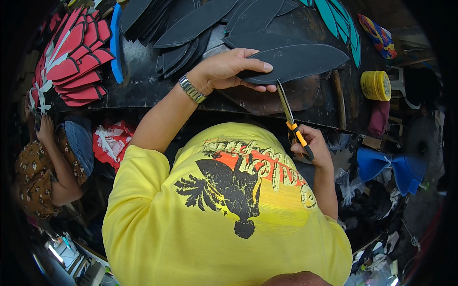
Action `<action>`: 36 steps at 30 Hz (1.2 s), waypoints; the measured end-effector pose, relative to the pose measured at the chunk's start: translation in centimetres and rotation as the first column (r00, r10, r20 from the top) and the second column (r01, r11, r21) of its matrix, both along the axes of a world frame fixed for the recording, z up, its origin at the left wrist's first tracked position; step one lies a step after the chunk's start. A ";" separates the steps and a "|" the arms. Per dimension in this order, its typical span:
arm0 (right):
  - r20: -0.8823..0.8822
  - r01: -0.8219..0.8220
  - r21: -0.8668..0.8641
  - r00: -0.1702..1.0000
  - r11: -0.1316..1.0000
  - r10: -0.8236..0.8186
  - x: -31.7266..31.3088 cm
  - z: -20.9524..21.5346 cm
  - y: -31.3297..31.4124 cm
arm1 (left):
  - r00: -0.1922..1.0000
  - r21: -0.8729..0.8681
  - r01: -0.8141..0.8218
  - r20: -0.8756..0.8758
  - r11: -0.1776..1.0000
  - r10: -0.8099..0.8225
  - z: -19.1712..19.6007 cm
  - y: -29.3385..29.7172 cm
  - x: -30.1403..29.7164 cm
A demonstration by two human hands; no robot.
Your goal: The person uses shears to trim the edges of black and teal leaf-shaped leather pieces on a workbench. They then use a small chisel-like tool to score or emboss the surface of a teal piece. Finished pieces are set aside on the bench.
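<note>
My left hand, with a metal watch on its wrist, pinches the rounded end of a black leaf-shaped sheet, thumb on top and fingers beneath. The sheet is held above the table's front edge, its pointed end toward the right. My right hand is wrapped round the orange and black handles of a pair of scissors. The blades point up and away from me; their tips meet the sheet's near edge beside my left fingers. Whether they are cutting into it, I cannot tell.
More black leaf-shaped sheets lie piled on the dark table. Red pieces with black edges and a blue strip lie left, teal pieces far right. A yellow tub stands right. A co-worker's arm is at left.
</note>
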State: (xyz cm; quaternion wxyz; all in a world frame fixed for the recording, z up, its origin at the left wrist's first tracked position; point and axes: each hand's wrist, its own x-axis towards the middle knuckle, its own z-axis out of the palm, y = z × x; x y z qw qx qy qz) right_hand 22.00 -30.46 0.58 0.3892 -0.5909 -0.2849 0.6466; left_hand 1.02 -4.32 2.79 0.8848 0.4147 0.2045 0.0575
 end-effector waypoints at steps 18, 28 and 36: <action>0.470 -0.076 0.117 0.883 0.990 0.012 -1.9 2.2 1.9 | 0.990 0.315 -0.078 -0.084 0.946 0.110 0.4 0.5 -2.3; 0.599 0.008 0.116 0.797 0.993 -0.076 -2.7 2.3 3.3 | 0.648 0.997 0.027 0.040 -0.075 0.761 1.6 3.3 -10.0; 0.572 0.023 0.195 0.809 0.981 -0.133 -2.7 2.0 3.0 | 0.708 0.892 0.118 0.232 -0.436 0.667 2.1 1.9 -6.3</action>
